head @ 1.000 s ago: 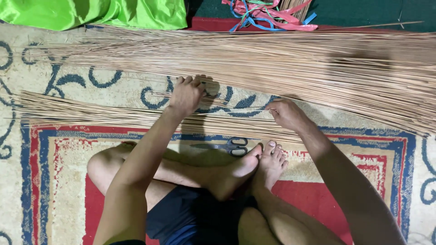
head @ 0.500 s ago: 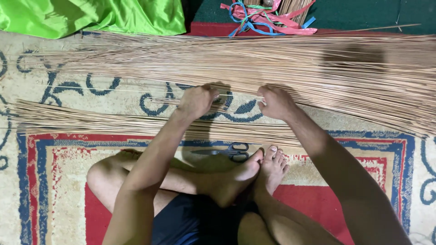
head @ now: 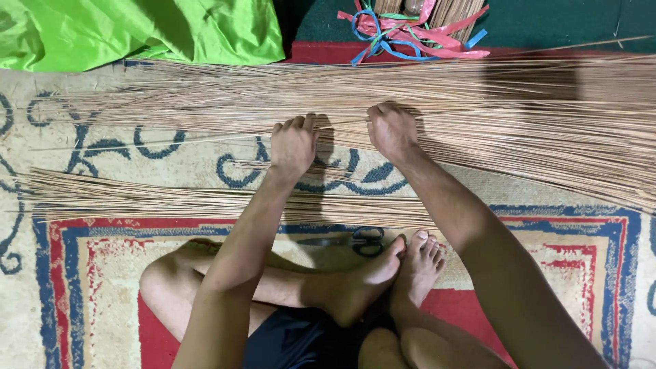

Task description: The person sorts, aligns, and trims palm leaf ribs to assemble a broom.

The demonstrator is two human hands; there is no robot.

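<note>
Sticks (head: 478, 102), thin, pale tan and very long, lie in a broad layer across the far part of the rug (head: 102, 287), running left to right and fanning lower toward the right edge. A smaller bundle (head: 171, 198) of the same sticks lies nearer the person, just beyond the crossed legs, well apart from the main layer at the left. Both arms reach forward over this nearer bundle. The left hand (head: 292, 145) rests knuckles up at the near edge of the big layer, its fingers curled together around a single stick (head: 205, 139) that stretches off to the left. The right hand (head: 391, 130) sits just beside it, also knuckles up, fingers closed on sticks of the layer beneath it. Black scissors (head: 359, 240) lie on the rug beside the bare feet. Green cloth (head: 137, 31) and coloured ribbons (head: 410, 31) lie beyond the sticks.
</note>
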